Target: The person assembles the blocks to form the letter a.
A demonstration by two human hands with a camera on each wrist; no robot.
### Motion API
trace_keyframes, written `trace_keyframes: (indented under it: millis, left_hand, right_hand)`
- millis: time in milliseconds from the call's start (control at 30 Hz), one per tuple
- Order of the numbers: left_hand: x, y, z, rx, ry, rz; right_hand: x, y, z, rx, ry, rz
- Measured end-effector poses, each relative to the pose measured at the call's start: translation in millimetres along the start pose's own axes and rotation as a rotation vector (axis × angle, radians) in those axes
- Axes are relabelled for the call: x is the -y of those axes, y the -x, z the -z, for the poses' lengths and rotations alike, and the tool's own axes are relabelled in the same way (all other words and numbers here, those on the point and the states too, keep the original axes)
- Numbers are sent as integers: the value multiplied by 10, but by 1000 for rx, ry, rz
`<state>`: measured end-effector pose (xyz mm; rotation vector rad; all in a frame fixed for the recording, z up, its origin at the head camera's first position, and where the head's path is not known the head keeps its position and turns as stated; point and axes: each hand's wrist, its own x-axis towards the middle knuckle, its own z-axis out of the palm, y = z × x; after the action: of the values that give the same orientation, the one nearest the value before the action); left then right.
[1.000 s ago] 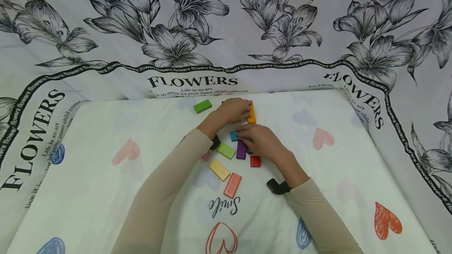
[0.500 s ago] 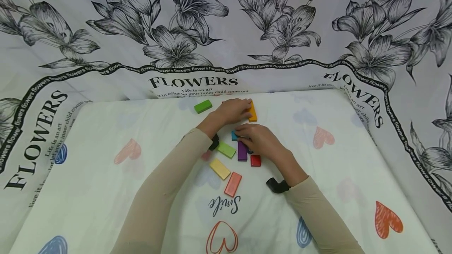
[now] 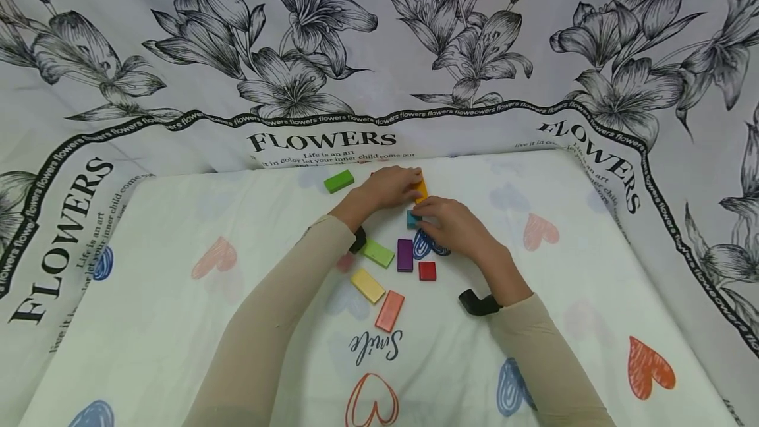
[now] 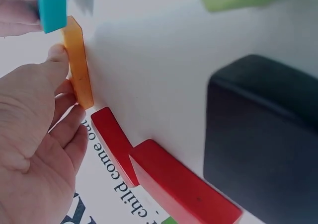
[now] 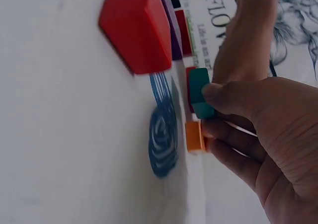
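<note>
From this far end I am seeing the right hand (image 3: 453,221) pinching the blue block (image 5: 200,92) between thumb and fingers, just right of centre in the head view. The left hand (image 3: 388,186) is holding the orange block (image 4: 79,70), thumb and fingers curling against it. I am judging the step in hand to be lining up the blue block with the orange block's lower end; the next move is probably calling for a steady left hand and a gentle placement. Whether the two blocks are touching, I am not managing to tell.

The left wrist view is showing a slim red block (image 4: 114,144) and a second red block (image 4: 181,182) at lower centre, which the left hand is mostly hiding in the head view. Only the head view is showing the yellow block (image 3: 367,285) and the coral block (image 3: 389,312), both lying below centre.
</note>
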<state>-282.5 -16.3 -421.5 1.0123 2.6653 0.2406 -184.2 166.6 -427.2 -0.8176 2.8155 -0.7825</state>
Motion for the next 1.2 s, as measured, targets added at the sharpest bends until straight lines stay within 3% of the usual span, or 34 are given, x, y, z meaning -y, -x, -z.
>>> trace_keyframes:
  millis: [300, 567, 733, 1200]
  left_hand:
    - [-1, 38, 20, 18, 11, -8]
    - [4, 9, 35, 4, -16, -44]
    - [7, 3, 33, 19, -35, -34]
    - [-1, 25, 18, 36, -37, -21]
  right_hand:
    - [-157, -3, 12, 5, 37, -63]
    - [-188, -4, -37, -41, 64, -36]
    - [-195, -12, -80, -71, 71, -7]
    - [-197, -41, -88, -65, 57, -38]
